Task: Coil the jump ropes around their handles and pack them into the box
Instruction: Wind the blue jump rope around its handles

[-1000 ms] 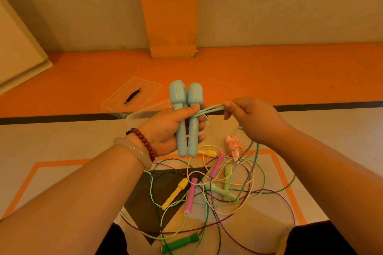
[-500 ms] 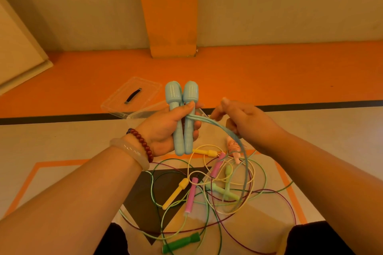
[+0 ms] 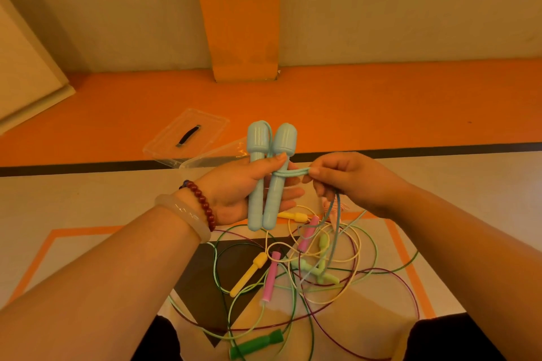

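Our left hand [image 3: 243, 184] clamps the blue handles [image 3: 275, 199] at centre frame; our right hand [image 3: 352, 182] pinches the cord [image 3: 293, 173] beside them. Its slack could snag in the ropes [image 3: 293, 267] below, loosening the wrap. The box [image 3: 205, 160] sits behind, centre-left.

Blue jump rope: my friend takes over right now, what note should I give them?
Left grip holds both blue handles upright, side by side.
Right grip pinches the blue cord, pulled taut across the handles.
Done: about one turn wrapped.
Left: finish coiling it, then coil the loose ropes tangled on the floor, and pack everything into the clear box behind the left grip.
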